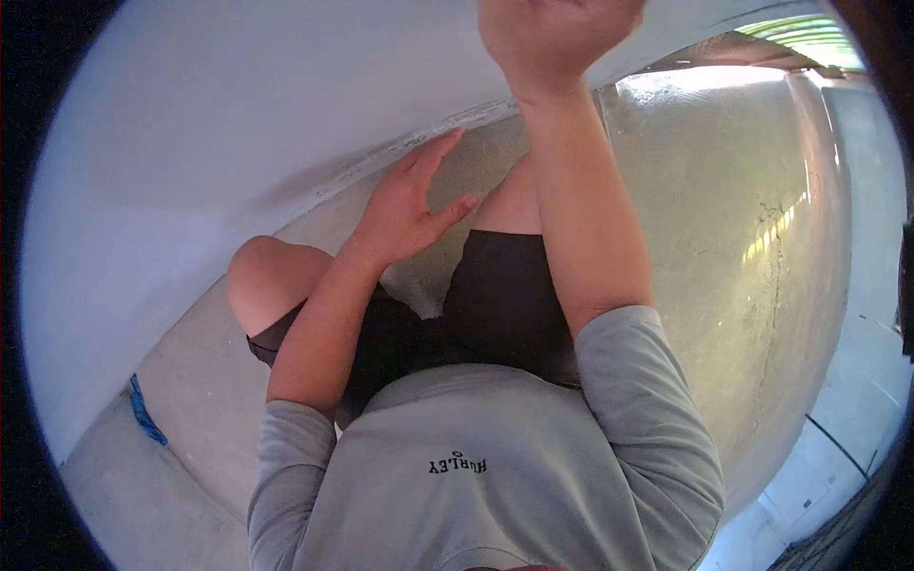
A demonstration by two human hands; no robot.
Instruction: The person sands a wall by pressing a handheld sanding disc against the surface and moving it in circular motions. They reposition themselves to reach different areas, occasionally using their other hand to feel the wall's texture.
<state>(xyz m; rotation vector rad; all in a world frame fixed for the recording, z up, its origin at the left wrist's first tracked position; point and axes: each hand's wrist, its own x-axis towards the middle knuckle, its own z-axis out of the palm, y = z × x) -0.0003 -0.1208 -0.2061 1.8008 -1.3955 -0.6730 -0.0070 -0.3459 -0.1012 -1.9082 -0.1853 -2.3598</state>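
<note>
My left hand [411,207] hovers in front of my lap, between my knees and near the foot of a pale wall [219,124]. Its fingers stretch forward, the thumb stands apart, and nothing is in it. I hold my right arm up and forward, so that my right hand [562,43] reaches the top edge of the view, close to the same wall. The fingers of that hand are cut off by the frame, so whether it grips anything is hidden.
I sit low on a grey concrete floor [705,200], knees apart. A strip of blue material [147,411] lies by the wall at the left. At the right a low step edge drops to pale tiles [828,457]. Green slats [804,40] show at the upper right.
</note>
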